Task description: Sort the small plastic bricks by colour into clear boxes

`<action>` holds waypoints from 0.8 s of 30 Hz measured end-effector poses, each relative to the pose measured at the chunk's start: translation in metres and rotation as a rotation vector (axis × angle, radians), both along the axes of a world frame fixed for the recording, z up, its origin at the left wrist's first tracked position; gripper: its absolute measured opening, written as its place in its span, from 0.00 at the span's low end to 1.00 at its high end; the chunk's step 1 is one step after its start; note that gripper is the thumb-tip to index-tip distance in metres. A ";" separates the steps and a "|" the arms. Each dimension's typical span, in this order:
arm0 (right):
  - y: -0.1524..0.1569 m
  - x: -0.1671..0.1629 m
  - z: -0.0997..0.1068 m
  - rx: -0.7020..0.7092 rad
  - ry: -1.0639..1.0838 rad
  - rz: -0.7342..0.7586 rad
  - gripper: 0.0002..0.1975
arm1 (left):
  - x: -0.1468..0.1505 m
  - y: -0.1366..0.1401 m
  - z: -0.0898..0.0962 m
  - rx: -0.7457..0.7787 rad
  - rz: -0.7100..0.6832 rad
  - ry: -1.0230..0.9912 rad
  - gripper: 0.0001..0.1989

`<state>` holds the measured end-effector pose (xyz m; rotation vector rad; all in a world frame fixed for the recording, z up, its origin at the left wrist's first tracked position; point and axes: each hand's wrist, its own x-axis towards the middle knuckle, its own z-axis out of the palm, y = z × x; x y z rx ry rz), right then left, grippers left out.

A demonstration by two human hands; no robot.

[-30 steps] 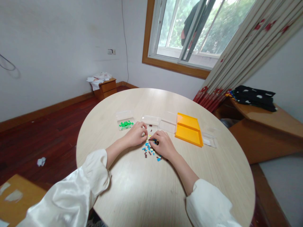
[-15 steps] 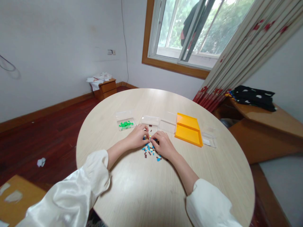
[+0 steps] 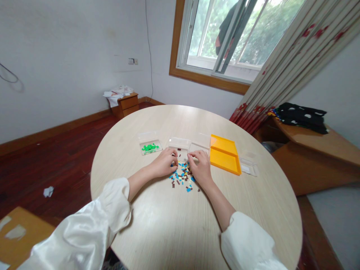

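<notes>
A loose pile of small toy building bricks [image 3: 184,174] in blue, brown and yellow lies on the table between my hands. My left hand [image 3: 163,163] rests at the pile's left edge, its fingers curled toward the thumb; whatever they grip is hidden. My right hand [image 3: 200,165] is raised at the upper right of the pile, thumb and forefinger close together by the middle clear box. Anything between them is too small to name. That clear plastic box [image 3: 179,142] stands open with a few brown bricks in it. Green bricks [image 3: 150,148] fill part of the left clear box [image 3: 143,151].
Behind my right hand lies another open clear box [image 3: 201,147]. An open yellow case [image 3: 225,160] sits to its right, with a clear box [image 3: 249,167] holding something white beyond it. Everything stands on a round wooden table [image 3: 174,228].
My right hand has moved away from my left, up and right toward the clear boxes, uncovering more of the pile. My left hand has barely shifted.
</notes>
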<state>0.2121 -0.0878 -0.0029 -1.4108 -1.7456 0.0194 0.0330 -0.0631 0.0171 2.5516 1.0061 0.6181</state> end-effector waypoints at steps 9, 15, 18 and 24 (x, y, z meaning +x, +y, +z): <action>0.003 0.003 -0.002 -0.061 0.010 0.006 0.13 | 0.000 0.005 0.002 0.087 0.096 -0.175 0.04; -0.001 0.005 0.002 -0.019 -0.033 0.046 0.10 | -0.005 0.013 -0.002 0.141 0.259 -0.278 0.03; -0.005 0.008 0.005 -0.059 -0.100 0.093 0.08 | -0.007 0.014 -0.002 0.158 0.298 -0.288 0.04; -0.009 0.013 0.009 -0.162 -0.247 0.156 0.08 | -0.007 0.014 0.001 0.152 0.332 -0.275 0.04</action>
